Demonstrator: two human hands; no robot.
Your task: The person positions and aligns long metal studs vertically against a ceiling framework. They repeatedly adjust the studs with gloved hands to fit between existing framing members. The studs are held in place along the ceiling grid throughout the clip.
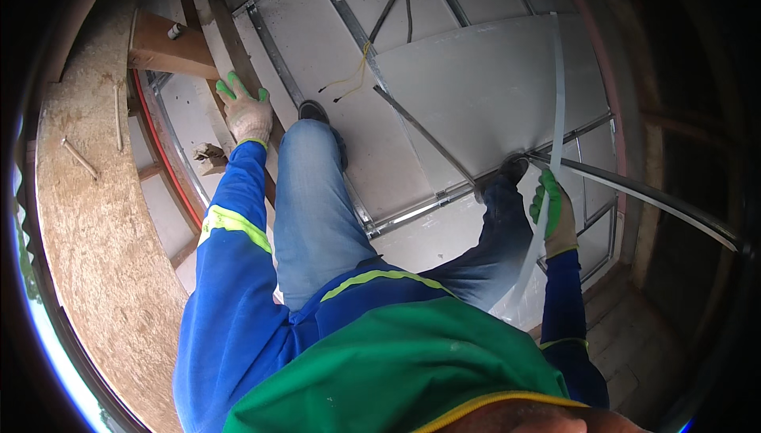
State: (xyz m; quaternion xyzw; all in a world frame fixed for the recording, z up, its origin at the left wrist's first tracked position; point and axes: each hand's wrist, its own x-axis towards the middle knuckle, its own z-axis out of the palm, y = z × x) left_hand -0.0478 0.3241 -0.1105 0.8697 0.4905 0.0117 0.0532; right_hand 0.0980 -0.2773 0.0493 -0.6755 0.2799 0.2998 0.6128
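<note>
My left hand (pixel 247 113), in a white glove with green fingertips, rests with its fingers stretched out against a long wooden beam (pixel 226 32). A short wooden block (pixel 170 46) meets the beam just beyond it. On the right, my right hand (pixel 556 212), in a green-palmed glove, is closed around a long, thin, pale grey strip (pixel 558 100). The strip runs from the far grey panel past my hand and down beside my thigh. A long metal profile (pixel 634 187) passes close to that hand, near my right shoe.
Ceiling panels (pixel 380 155) framed by metal studs (pixel 341 1) lie below me. A loose dark bar (pixel 424 132) and yellow wires (pixel 349 78) are on them. A chipboard sheet (pixel 103 219) with nails stands at left, near a red cable (pixel 162 151). Dark timber framing (pixel 650 195) borders the right.
</note>
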